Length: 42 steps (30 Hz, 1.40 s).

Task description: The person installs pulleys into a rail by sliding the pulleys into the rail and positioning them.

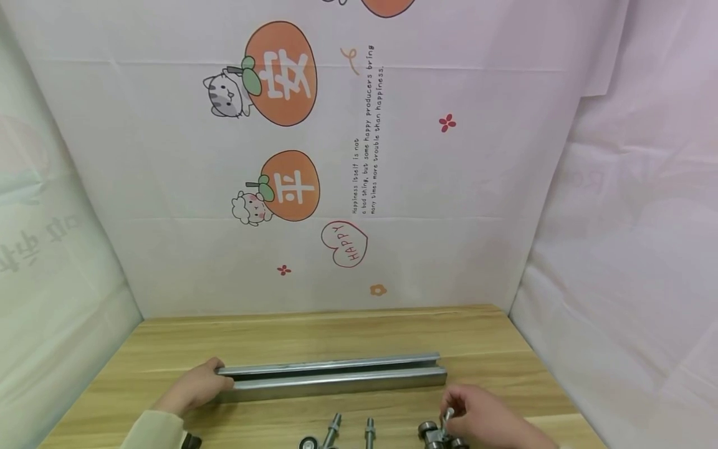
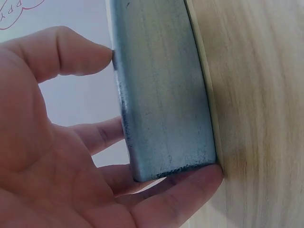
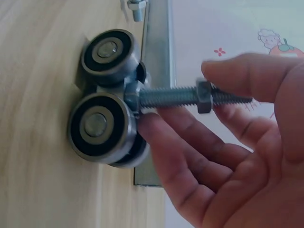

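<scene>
A long steel C-shaped track (image 1: 339,386) lies across the wooden table with its slot facing up. My left hand (image 1: 196,385) grips its left end; in the left wrist view the thumb meets the upper edge and fingers wrap the end. Below the track's right end, my right hand (image 1: 485,415) holds a roller trolley (image 3: 97,124) by its upright threaded bolt (image 3: 171,97). The right wrist view shows black-sealed wheels on the table and a nut (image 3: 204,96) partway up the bolt, between thumb and fingers.
Another roller (image 1: 309,443) with a tilted bolt (image 1: 333,429) and a separate upright bolt (image 1: 370,430) show at the bottom edge, partly cut off. Printed white cloth (image 1: 426,206) hangs behind the table (image 1: 314,337) and at both sides.
</scene>
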{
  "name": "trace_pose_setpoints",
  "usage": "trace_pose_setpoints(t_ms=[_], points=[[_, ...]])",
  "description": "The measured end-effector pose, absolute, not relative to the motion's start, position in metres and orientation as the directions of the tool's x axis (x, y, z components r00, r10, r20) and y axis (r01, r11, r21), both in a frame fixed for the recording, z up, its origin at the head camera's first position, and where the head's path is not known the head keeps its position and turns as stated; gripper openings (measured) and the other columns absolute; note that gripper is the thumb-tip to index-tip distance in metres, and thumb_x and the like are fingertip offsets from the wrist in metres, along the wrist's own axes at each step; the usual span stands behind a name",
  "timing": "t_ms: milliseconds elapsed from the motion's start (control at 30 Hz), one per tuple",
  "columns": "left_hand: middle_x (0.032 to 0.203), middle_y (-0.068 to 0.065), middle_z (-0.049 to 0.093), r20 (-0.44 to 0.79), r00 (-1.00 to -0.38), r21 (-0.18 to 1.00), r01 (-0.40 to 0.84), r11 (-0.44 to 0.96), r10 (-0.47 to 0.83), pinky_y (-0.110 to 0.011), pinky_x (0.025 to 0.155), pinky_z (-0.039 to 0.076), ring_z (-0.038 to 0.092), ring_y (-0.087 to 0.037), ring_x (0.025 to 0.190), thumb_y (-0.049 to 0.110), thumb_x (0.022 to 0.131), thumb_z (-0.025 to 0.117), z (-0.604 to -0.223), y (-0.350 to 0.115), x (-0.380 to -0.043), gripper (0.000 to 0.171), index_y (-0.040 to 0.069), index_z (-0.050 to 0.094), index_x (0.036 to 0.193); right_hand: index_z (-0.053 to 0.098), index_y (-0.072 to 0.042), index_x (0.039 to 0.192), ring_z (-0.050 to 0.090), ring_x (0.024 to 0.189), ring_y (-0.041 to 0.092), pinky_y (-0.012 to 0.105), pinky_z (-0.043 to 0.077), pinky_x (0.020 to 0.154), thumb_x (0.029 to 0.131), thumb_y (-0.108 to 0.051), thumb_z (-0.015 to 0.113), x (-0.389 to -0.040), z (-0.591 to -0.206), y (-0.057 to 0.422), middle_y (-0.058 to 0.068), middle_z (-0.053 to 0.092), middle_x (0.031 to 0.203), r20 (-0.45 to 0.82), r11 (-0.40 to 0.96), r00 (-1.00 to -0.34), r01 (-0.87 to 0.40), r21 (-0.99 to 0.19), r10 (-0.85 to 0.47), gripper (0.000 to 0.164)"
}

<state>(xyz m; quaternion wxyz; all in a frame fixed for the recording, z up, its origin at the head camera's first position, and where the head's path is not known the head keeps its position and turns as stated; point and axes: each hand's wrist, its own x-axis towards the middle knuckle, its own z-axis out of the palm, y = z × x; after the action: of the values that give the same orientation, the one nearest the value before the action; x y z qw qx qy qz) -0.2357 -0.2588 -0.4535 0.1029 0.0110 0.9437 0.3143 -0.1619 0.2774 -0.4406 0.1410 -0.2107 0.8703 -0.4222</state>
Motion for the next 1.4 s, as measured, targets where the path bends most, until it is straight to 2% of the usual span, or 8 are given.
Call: trace_pose_setpoints(t_ms=[233, 500, 667, 933, 1167, 1400], points=[[0.113, -0.032, 0.06, -0.178, -0.981, 0.585, -0.045, 0.81, 0.074, -0.063, 0.089, 0.044, 0.057, -0.049, 0.106, 0.026, 0.085, 0.07, -0.454, -0.257, -0.235, 0.058, -0.015, 0.051, 0.122, 0.063, -0.015, 0.09, 0.052, 0.075, 0.014, 0.029, 0.042, 0.06, 0.086, -0.014, 0.073, -0.158, -0.443, 0.274, -0.003, 0.058, 0.081, -0.047, 0.595, -0.901, -0.245, -0.766, -0.432, 0.011], [0.109, -0.028, 0.061, -0.193, -0.979, 0.6, -0.062, 0.798, 0.069, -0.061, 0.087, 0.045, 0.058, -0.043, 0.101, 0.027, 0.085, 0.07, -0.455, -0.258, -0.237, 0.056, -0.014, 0.051, 0.119, 0.066, -0.018, 0.089, 0.054, 0.07, 0.011, 0.029, 0.044, 0.058, 0.086, -0.016, 0.074, -0.159, -0.444, 0.274, -0.006, 0.058, 0.076, -0.021, 0.576, -0.905, -0.252, -0.778, -0.424, 0.009], [0.111, -0.029, 0.061, -0.192, -0.979, 0.607, -0.06, 0.793, 0.072, -0.061, 0.088, 0.045, 0.058, -0.045, 0.103, 0.028, 0.086, 0.07, -0.455, -0.258, -0.236, 0.057, -0.014, 0.051, 0.119, 0.067, -0.017, 0.089, 0.055, 0.068, 0.009, 0.028, 0.046, 0.058, 0.086, -0.015, 0.075, -0.159, -0.447, 0.276, -0.007, 0.059, 0.074, 0.01, 0.554, -0.905, -0.269, -0.788, -0.426, 0.008], [0.114, -0.031, 0.059, -0.191, -0.979, 0.607, -0.06, 0.792, 0.073, -0.063, 0.09, 0.044, 0.056, -0.049, 0.107, 0.028, 0.087, 0.07, -0.458, -0.258, -0.237, 0.059, -0.015, 0.05, 0.121, 0.068, -0.01, 0.09, 0.06, 0.072, 0.011, 0.031, 0.055, 0.061, 0.09, -0.014, 0.072, -0.161, -0.451, 0.279, -0.002, 0.064, 0.08, 0.025, 0.478, -0.901, -0.253, -0.841, -0.434, 0.005], [0.113, -0.031, 0.06, -0.191, -0.979, 0.612, -0.062, 0.789, 0.071, -0.062, 0.089, 0.044, 0.057, -0.047, 0.106, 0.028, 0.087, 0.07, -0.457, -0.258, -0.236, 0.058, -0.014, 0.05, 0.12, 0.068, -0.003, 0.093, 0.061, 0.077, 0.018, 0.033, 0.055, 0.062, 0.093, -0.013, 0.069, -0.164, -0.45, 0.284, 0.006, 0.067, 0.088, -0.034, 0.467, -0.922, -0.163, -0.869, -0.387, 0.01], [0.113, -0.031, 0.06, -0.197, -0.978, 0.617, -0.068, 0.784, 0.071, -0.062, 0.089, 0.044, 0.056, -0.048, 0.107, 0.028, 0.087, 0.07, -0.457, -0.258, -0.236, 0.058, -0.014, 0.05, 0.12, 0.071, -0.009, 0.091, 0.06, 0.072, 0.015, 0.031, 0.05, 0.06, 0.093, -0.018, 0.069, -0.167, -0.452, 0.295, 0.004, 0.068, 0.093, -0.017, 0.542, -0.949, -0.165, -0.824, -0.316, 0.01]])
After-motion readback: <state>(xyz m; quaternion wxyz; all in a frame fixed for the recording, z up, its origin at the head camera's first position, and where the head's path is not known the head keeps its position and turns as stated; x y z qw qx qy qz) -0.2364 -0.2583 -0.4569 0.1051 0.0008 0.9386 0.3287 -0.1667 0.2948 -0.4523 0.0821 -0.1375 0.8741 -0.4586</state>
